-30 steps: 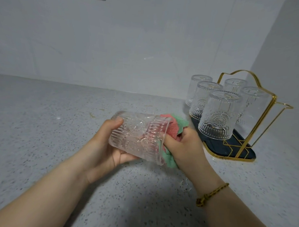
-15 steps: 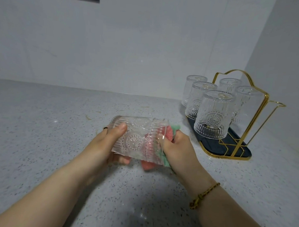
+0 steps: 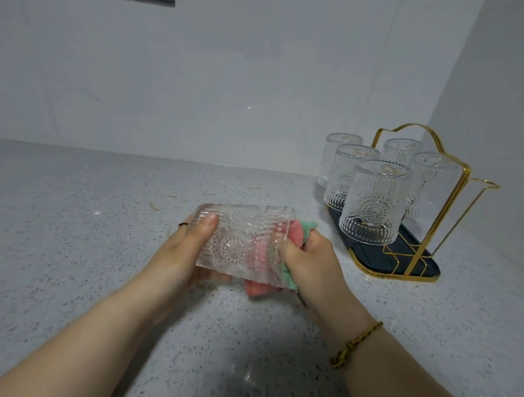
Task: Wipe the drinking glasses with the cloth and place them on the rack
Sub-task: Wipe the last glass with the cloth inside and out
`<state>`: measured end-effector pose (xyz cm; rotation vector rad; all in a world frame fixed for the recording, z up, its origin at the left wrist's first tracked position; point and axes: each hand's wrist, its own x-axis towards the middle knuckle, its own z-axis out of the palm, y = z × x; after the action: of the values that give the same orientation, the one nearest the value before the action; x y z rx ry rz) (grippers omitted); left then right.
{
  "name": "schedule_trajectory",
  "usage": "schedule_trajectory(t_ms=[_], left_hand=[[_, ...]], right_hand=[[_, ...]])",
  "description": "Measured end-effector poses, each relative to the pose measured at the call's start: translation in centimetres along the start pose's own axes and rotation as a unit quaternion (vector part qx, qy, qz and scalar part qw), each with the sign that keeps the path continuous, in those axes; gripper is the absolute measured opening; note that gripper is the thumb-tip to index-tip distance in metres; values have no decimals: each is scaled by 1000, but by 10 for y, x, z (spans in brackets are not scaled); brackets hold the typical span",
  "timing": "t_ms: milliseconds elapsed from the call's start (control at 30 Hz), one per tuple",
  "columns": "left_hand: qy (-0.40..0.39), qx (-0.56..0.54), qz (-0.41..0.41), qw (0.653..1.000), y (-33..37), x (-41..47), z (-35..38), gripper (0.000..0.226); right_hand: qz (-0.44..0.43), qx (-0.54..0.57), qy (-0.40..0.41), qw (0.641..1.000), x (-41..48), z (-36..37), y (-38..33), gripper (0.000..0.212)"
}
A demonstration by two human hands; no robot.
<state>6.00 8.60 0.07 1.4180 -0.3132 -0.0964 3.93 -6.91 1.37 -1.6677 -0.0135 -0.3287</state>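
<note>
My left hand (image 3: 186, 252) was curled round the base end of a patterned drinking glass (image 3: 238, 236), thumb on top and the other fingers beneath, gripping it on its side above the bench (image 3: 103, 236). My right hand (image 3: 315, 266) was closed on the pink-and-green cloth (image 3: 258, 289) at the glass's open mouth, thumb pressed to the rim. Part of the cloth was stuffed inside, showing pink through the wall, and part hung out below my fingers. The glass lay directly between my two sets of fingers, base to the left and mouth to the right, touching both.

Beyond my right fingers and off to their right, well apart, stood the gold wire rack (image 3: 453, 188) on its dark tray (image 3: 369, 258), with five matching glasses (image 3: 373, 203) upside down on it. I judged the job nearly finished: five were racked, this one was mid-wipe, and I saw no other glass waiting on the bench. What remained was finishing the wipe, pulling out the cloth, and setting the glass upside down in what looked like a free spot on the rack's near side.
</note>
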Motion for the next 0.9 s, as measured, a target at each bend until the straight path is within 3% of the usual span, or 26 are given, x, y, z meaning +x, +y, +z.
schedule_trajectory(t_ms=[133,233,333,433,500,567,633,700,833,900], left_hand=[[-37,-29,-80,996,1,0,-3,62],[-25,2,-78,997,2,-3,1,56],[26,36,9,999,-1,1,0,55],[35,71,65,995,0,2,-4,91],[21,58,42,997,1,0,-2,82],[-8,24,-33,999,0,-1,-1,66],[-71,25,-106,992,-1,-3,-4,78],[-80,25,-122,989,-1,-3,-3,75],[-25,-10,-20,999,1,1,1,47],[-17,10,12,1000,-2,4,-3,60]], right_hand=[[-153,-130,23,979,-1,2,3,16],[-188,-175,30,966,-2,1,2,17],[-85,-65,31,994,-2,0,-5,25],[25,23,5,999,-3,-1,-5,23],[4,22,3,1000,-4,1,-4,23],[-67,-33,20,997,-3,2,-2,21],[-126,-102,44,986,-3,1,-2,26],[-145,-129,53,979,-3,-1,-4,30],[-41,-30,47,998,-2,-1,-5,27],[26,0,27,999,0,-1,-4,23]])
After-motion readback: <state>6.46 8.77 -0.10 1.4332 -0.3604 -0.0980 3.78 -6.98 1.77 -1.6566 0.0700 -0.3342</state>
